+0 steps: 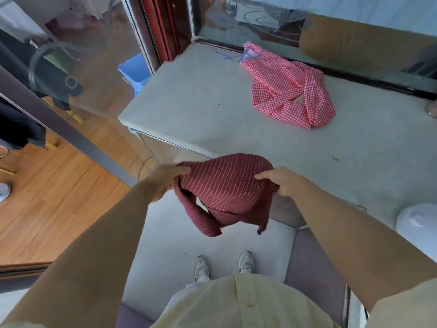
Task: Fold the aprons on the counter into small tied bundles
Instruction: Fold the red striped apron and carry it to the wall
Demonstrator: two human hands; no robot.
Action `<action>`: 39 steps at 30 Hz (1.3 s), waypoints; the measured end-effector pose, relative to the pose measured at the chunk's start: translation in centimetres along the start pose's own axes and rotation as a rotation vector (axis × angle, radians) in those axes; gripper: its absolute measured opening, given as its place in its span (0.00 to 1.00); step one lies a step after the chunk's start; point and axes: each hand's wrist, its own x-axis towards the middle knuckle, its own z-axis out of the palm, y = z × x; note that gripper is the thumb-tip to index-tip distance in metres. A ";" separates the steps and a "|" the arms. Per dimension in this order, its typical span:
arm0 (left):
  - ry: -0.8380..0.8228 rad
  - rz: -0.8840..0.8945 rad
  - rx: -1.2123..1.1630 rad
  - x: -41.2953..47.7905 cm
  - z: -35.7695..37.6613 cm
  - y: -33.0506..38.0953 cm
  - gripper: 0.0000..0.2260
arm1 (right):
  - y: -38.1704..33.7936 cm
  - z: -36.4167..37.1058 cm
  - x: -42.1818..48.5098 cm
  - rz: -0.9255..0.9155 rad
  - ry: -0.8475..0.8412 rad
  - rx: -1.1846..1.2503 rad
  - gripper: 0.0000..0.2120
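A dark red apron with thin white stripes (224, 185) hangs in the air in front of the counter's near edge, partly folded, with a strap dangling below it. My left hand (163, 178) grips its left edge and my right hand (281, 182) grips its right edge. A red-and-white checked apron (288, 88) lies crumpled at the back of the grey counter (201, 110), close to the window, with a thin blue-and-white string trailing off to its left.
A glass sliding door stands to the left over a wooden floor. A blue bin (136, 72) sits beyond the counter's left corner. A white round object (417, 218) is at the right edge. My shoes (224, 266) stand on grey tiles below.
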 end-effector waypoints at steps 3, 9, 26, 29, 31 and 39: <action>-0.051 -0.199 0.267 -0.6 -1.8 -2.8 0.17 | -0.2 -0.7 -0.9 0.146 -0.164 -0.306 0.20; 0.223 0.140 0.031 0.6 -0.3 0.3 0.09 | -4.2 -1.1 -1.3 -0.207 -0.042 -0.049 0.22; -0.036 -0.306 0.366 -0.4 -1.5 -5.8 0.13 | 3.2 -0.5 -0.3 0.157 -0.093 -0.439 0.18; 0.250 0.112 0.165 0.7 -0.2 -2.5 0.07 | -0.4 0.5 -0.4 -0.285 0.080 -0.102 0.12; 0.392 0.356 -0.043 0.9 0.7 0.0 0.08 | -3.1 1.1 -1.0 -0.501 0.182 0.064 0.06; -0.041 -0.360 0.774 0.1 -0.3 -3.6 0.14 | 1.3 1.3 -0.4 -0.080 -0.129 -0.514 0.12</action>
